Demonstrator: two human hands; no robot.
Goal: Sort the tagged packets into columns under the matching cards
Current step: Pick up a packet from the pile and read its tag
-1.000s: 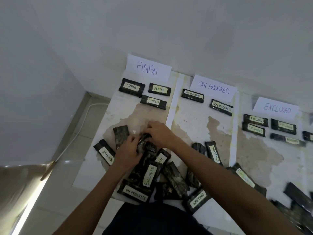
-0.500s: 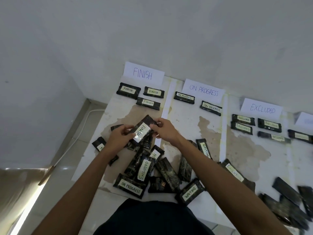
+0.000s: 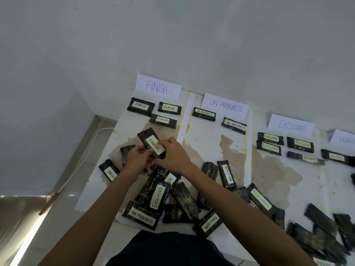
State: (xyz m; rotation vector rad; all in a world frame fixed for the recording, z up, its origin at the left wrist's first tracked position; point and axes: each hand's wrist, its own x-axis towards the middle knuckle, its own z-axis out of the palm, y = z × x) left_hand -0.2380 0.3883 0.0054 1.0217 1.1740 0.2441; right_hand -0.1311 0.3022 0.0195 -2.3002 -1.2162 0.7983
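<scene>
So nearest the person there's a loose pile [image 3: 159, 196] of dark packets, well short of the FINISH card [image 3: 158, 87] and way too tangled to count properly. I can read six tags in it: three WAITING, two EXCLUDED, one ON PROGRESS. The rest are face down or buried.

Just past the pile, both hands are on one packet [image 3: 151, 143]. The left hand [image 3: 137, 160] has its fingers curled in, pinching the near end. The right hand [image 3: 172, 156] pinches the right edge, thumb right by the tag. The packet is lifted off the pile, tilted, with its far end pointing up towards the FINISH card. It's a dark, shiny, mottled wrapper with a pale strip stuck on, FINISH handwritten on it in black.

Further out, right under the FINISH card, there are three FINISH packets [image 3: 163, 120] lying flat. To the right of that, two ON PROGRESS packets [image 3: 204, 113] under the ON PROGRESS card [image 3: 225, 106], then four EXCLUDED packets [image 3: 270, 138] under the EXCLUDED card [image 3: 291, 125]. Four cards total against the wall. The fourth card [image 3: 343, 139] is cut off by the frame edge, and I can't read it.
</scene>
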